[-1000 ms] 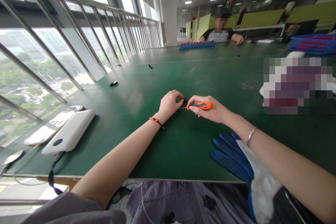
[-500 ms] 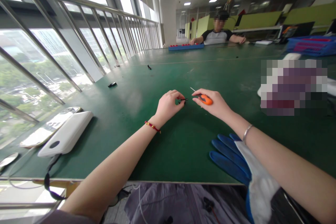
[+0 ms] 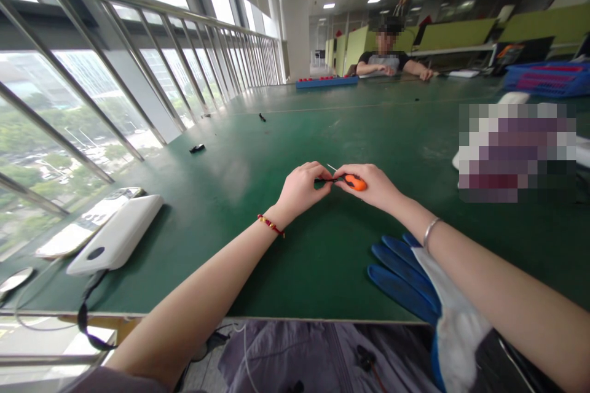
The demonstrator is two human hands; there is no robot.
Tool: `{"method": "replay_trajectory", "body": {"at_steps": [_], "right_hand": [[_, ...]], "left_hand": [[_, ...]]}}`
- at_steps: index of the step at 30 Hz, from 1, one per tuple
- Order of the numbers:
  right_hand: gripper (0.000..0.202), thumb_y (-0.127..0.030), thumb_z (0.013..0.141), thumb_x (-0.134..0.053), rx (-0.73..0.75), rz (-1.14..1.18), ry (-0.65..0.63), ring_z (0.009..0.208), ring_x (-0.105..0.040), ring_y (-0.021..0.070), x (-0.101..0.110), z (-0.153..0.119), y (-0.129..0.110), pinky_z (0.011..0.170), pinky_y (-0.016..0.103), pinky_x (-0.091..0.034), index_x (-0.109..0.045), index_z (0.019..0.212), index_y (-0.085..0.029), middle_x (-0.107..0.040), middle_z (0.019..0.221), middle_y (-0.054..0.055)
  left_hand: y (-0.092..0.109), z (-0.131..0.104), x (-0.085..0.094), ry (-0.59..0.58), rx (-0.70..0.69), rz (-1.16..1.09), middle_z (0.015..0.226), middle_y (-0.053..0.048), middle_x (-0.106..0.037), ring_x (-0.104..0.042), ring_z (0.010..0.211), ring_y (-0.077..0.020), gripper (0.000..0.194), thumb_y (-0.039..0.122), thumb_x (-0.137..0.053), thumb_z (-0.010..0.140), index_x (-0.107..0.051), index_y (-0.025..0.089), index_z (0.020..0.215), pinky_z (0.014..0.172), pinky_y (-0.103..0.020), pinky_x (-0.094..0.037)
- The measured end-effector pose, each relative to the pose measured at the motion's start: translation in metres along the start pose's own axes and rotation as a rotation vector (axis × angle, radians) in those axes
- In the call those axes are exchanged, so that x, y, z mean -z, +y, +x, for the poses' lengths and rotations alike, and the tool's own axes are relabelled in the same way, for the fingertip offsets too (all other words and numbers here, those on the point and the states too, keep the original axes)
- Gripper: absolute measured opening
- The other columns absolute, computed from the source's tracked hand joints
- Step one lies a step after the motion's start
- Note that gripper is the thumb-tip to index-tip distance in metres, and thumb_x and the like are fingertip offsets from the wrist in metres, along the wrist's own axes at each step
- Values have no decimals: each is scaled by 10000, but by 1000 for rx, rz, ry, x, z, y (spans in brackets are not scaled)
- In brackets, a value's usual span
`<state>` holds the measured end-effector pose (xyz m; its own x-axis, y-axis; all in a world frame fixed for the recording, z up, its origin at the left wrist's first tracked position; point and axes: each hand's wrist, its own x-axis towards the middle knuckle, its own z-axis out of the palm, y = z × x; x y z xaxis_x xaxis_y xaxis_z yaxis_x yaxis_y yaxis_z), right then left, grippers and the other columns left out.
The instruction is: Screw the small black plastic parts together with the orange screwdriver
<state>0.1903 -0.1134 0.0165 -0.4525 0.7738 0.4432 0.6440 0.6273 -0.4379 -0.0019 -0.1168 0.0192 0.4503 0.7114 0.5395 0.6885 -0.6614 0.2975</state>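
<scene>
Over the middle of the green table [image 3: 286, 270], my left hand [image 3: 304, 187] pinches a small black piece [image 3: 324, 180] between thumb and fingers; most of it is hidden. My right hand [image 3: 373, 183] is closed round a screwdriver [image 3: 354, 182] with an orange and black handle, its thin metal shaft pointing up and to the left. The fingertips of both hands meet at the black piece, and whether the right fingers grip it too I cannot tell. A blue and white glove [image 3: 405, 270] lies under my right forearm.
At left lie a white power bank [image 3: 122, 236] with a cable and a phone [image 3: 87, 224]. Small black parts [image 3: 197, 148] are scattered farther off. Across the table sits a person [image 3: 387, 61] near a blue tray [image 3: 327, 82] of red pieces. A blue basket [image 3: 548, 80] stands far right.
My right hand has moved left with the screwdriver until its fingertips meet my left hand at the black piece. The person opposite has drawn one hand in from the blue tray.
</scene>
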Motion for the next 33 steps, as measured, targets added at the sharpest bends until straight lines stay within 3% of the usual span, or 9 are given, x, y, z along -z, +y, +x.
{"method": "replay_trajectory", "body": {"at_steps": [11,22,33], "right_hand": [[189,-305,801,-576,-4,34,-18,824,-650,202,-2,0,0,754,304,-467,-679,931,-213,-715,927,43],[134,-307,793,-587,-46,31,25,803,-666,198,-4,0,8,781,304,-483,-672,863,-231,-727,890,16],[135,-298,793,-582,-47,45,17,831,-670,204,-4,0,7,796,314,-487,-671,864,-226,-726,908,18]], "left_hand": [[0,2,5,-76,-31,172,917,-26,-697,-598,913,-205,110,252,-568,783,-658,200,818,830,-334,-416],[-14,-2,-3,-132,152,214,1113,-50,-660,-597,1009,-233,121,216,-547,746,-665,190,759,870,-351,-470],[-25,0,-4,-134,194,187,958,-50,-688,-623,928,-222,156,238,-549,758,-680,189,826,835,-325,-493]]}}
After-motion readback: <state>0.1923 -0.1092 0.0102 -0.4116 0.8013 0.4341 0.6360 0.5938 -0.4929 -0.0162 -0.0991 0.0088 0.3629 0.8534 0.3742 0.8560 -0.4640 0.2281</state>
